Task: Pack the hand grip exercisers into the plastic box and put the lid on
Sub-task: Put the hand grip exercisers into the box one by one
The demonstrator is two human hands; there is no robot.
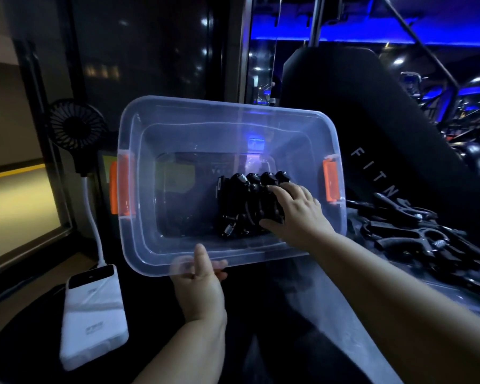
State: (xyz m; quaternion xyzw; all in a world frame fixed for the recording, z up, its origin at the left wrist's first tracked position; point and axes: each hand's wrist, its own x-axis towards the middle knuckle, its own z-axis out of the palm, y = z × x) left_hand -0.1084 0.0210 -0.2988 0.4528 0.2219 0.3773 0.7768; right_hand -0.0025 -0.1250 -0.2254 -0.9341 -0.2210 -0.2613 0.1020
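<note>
1. Grips the clear plastic box (227,106) at its near rim with the left hand (200,284) — thumb up over the lip, fingers curled beneath, a narrow pinch on the plastic.
2. Shows the box open-topped and tipped toward the camera, with orange latches (114,189) on its two short ends.
3. Has the right hand (294,214) down inside the box, toward its right end. Spreads it wide over a bundle of black hand grip exercisers (247,200), fingertips on the round knobs at the bundle's far side and thumb hooked at its near side, grasping it.
4. Finds that bundle on the box floor, right of the box's middle, partly under the right hand and reaching out to its left, in contact with it. Shows silver springs at the bundle's far and near left corners.
5. Shows a heap of loose exercisers (416,236) outside the box, just past its right end, apart from both hands.
6. Shows a pale translucent surface (344,306) below the box's near right corner, under the right forearm — cannot tell whether it is the lid.
7. Shows a small black fan (76,124) just off the box's far left corner. Shows a white cable (94,225) running down to a white power bank (93,314) off the near left corner.
8. Shows a black padded panel (358,120) lettered "FITN" behind the box's right end.
</note>
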